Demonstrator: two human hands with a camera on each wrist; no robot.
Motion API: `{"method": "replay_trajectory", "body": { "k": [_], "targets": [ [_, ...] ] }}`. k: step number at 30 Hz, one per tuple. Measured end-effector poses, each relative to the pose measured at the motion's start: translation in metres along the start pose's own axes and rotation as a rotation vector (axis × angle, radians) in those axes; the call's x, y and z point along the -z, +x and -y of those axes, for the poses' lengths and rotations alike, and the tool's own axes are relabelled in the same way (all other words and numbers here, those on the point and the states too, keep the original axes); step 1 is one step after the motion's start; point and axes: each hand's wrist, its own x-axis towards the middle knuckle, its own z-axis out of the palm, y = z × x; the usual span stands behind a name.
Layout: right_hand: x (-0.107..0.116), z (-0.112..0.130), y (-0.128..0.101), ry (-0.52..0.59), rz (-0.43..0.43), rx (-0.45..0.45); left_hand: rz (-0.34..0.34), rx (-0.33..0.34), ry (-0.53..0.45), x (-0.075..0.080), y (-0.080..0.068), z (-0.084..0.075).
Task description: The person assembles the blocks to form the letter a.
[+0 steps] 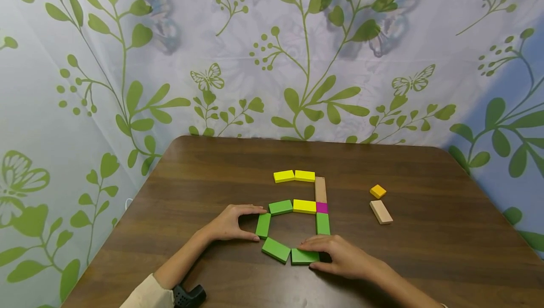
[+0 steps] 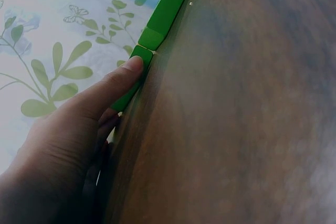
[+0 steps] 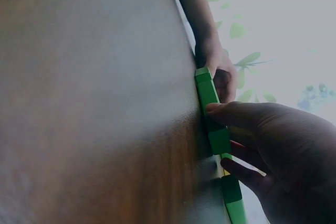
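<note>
Flat rectangular blocks lie end to end on the table in an outline with a loop at its lower part. My left hand pinches the loop's left green block lengthwise, thumb at the near end and fingers at the far end. In the left wrist view the thumb presses on that block's end. My right hand holds the near right green block between thumb and fingers. Between these two lies a slanted green block. Another green block stands at the loop's right side, partly behind my right fingers.
Beyond the hands are a magenta block, a tan block, a yellow block and two more yellow ones at the top. Off to the right lie a small orange block and a loose tan block. A patterned curtain hangs behind the table.
</note>
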Motion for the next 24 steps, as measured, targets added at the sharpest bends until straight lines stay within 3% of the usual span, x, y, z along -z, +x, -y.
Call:
{"method": "replay_trajectory", "body": {
  "k": [24],
  "targets": [
    [0.0021,0.0021,-0.0005,-0.027,-0.047,0.042,0.003,-0.005,0.0,-0.0001,-0.0004,0.0005]
  ]
}}
